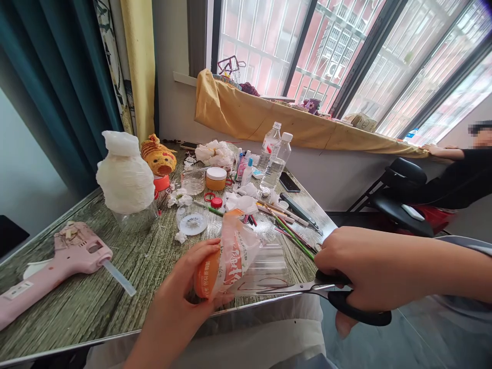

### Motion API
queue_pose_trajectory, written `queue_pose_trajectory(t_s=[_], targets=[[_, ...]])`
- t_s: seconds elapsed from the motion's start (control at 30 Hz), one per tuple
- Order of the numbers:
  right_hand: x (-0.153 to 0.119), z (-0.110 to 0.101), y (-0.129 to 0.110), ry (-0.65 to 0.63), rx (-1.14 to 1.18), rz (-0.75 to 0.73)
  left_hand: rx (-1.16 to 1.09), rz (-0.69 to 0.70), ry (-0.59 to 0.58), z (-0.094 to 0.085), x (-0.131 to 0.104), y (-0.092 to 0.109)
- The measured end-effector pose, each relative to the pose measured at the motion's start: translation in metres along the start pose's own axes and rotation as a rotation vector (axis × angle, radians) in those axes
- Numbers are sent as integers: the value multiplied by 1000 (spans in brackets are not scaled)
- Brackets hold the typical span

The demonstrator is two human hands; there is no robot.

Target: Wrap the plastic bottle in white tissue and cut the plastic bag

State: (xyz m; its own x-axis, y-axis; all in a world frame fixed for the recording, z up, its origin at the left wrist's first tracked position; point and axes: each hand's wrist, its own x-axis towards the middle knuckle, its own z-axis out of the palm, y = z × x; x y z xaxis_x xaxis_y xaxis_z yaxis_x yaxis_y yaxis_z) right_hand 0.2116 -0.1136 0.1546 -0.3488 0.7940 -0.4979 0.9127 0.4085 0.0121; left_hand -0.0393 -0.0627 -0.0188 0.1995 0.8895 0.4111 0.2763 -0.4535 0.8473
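Fingers of the left hand are bent in a wide curve around the orange end of a plastic bottle, at the lower middle of the frame, with the thumb below and the other fingers above. The bottle lies sideways at the near edge of the desk, its label wrinkled and its clear, ribbed part pointing right. Whether it rests on the desk, I cannot tell.

Fingers of the right hand, right of centre, are curled tight through the black handles of scissors. The blades point left along the lower side of the clear part; how far they are parted is hard to see.

Left on the desk lies a pink glue gun, with a white-wrapped jar beyond it and a plush toy near the jar. Around the centre stand an amber tub and two water bottles, a phone just beside them. At the right edge another person's hand touches the window ledge.
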Motion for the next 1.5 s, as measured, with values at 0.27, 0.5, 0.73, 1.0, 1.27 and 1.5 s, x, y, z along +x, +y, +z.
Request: queue_pose_trajectory(t_s=[0.27,0.5,0.73,1.0,1.27,1.5], targets=[[3,3,4,-18,-17,-7,-18,-29,-15,1,-1,-5],[6,4,7,-41,27,-43,-26,-76,-14,1,0,-3],[5,2,2,-53,70,44,-13,-52,-7,0,2,1],[11,2,4,-9,26,12,-64,-76,-3,0,2,4],[13,12,14,1,9,-97,-78,-102,-43,2,1,-3],[16,7,7,-8,27,-61,-57,-94,-26,2,2,-2]])
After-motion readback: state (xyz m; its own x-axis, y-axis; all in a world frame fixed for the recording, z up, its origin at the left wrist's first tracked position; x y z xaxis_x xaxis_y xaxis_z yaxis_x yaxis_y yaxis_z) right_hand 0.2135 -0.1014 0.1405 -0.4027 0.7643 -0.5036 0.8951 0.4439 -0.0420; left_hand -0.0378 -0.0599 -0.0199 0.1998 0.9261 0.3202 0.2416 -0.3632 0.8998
